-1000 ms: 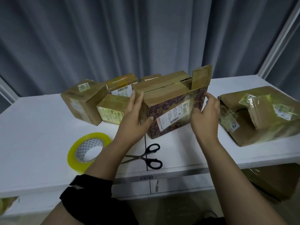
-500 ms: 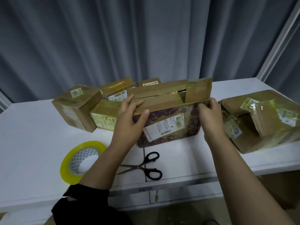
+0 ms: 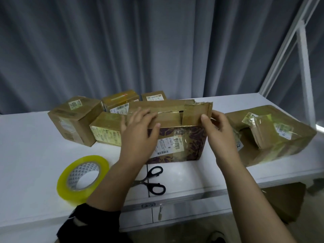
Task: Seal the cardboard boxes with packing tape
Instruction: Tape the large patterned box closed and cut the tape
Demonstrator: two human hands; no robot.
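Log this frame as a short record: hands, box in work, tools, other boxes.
box: patterned, stands mid-table; top flaps folded down, seam still gapped
left hand: fingers flat on the top flaps, thumb at the front edge
right hand: grips the box's right end, thumb on top
tape roll: lies flat, front left, untouched
scissors: in front of the box, blades hidden by the left forearm
left boxes: clustered rear left
big box: far right, tape-wrapped
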